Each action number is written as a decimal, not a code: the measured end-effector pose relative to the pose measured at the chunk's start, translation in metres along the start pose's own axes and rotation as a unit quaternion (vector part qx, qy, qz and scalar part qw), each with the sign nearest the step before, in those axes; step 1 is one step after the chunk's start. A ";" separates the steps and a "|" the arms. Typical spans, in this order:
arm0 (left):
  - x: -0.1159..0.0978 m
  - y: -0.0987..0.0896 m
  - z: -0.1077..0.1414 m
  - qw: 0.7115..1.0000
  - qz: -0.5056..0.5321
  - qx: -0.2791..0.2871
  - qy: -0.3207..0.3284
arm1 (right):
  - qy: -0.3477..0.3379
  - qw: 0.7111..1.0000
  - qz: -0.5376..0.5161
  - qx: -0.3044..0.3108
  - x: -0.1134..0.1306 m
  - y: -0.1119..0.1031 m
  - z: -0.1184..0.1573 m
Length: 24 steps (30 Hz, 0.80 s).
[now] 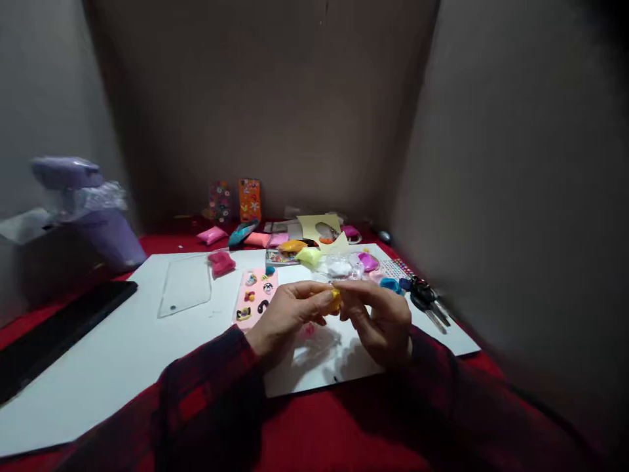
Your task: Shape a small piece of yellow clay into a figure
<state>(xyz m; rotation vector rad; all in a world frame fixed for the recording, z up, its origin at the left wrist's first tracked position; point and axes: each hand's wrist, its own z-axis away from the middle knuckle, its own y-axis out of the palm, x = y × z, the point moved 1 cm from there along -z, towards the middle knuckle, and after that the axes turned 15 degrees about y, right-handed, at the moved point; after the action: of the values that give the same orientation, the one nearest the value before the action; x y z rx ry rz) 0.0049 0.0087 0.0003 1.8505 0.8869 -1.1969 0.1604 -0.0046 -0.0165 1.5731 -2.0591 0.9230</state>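
Between my two hands is a small yellow lump [335, 301] that looks like soft modelling clay. My left hand [293, 316] pinches it with thumb and forefinger. From the other side, the fingers of my right hand [377, 320] close on it too. Partly behind my left hand lies a pink phone case [245, 303] with small coloured figures stuck on it. Below my hands, a crumpled clear wrapper [317, 347] rests on the white board [196, 354]. A clear phone case [187, 285] lies further left, beside a dark pink clay packet [221, 263].
Several coloured clay packets [309, 255] crowd the board's far edge. Black-handled scissors [428, 303] lie at the right, near a sheet of coloured gems [396, 268]. Two decorated cases [249, 200] stand at the back. A purple container [108, 236] and a long black object [63, 328] are at the left.
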 end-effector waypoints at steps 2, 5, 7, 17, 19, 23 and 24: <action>0.002 -0.002 0.000 1.000 -0.004 -0.021 -0.006 | -0.002 1.000 0.003 0.008 0.000 -0.001 0.000; 0.004 -0.004 -0.001 0.999 0.013 -0.048 -0.016 | -0.006 1.000 0.010 0.008 0.001 -0.001 0.000; 0.005 -0.004 -0.002 0.997 0.036 -0.056 -0.024 | -0.009 1.000 0.015 -0.002 0.001 -0.001 0.000; 0.003 -0.001 -0.001 0.996 0.001 -0.079 -0.039 | -0.010 1.000 -0.003 -0.006 0.003 0.000 -0.001; 0.003 -0.001 -0.002 0.996 -0.004 -0.082 -0.034 | -0.008 1.000 -0.005 -0.005 0.002 0.000 -0.001; 0.003 -0.001 -0.002 0.997 -0.002 -0.078 -0.013 | -0.010 1.000 0.001 -0.005 0.002 0.000 -0.001; 0.003 -0.001 -0.002 0.997 -0.002 -0.077 -0.008 | -0.013 1.000 0.003 -0.006 0.003 0.000 -0.001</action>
<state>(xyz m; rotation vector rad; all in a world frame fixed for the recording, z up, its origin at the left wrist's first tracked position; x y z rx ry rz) 0.0059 0.0112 -0.0021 1.7145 0.9465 -1.1127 0.1597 -0.0055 -0.0139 1.5814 -2.0833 0.8963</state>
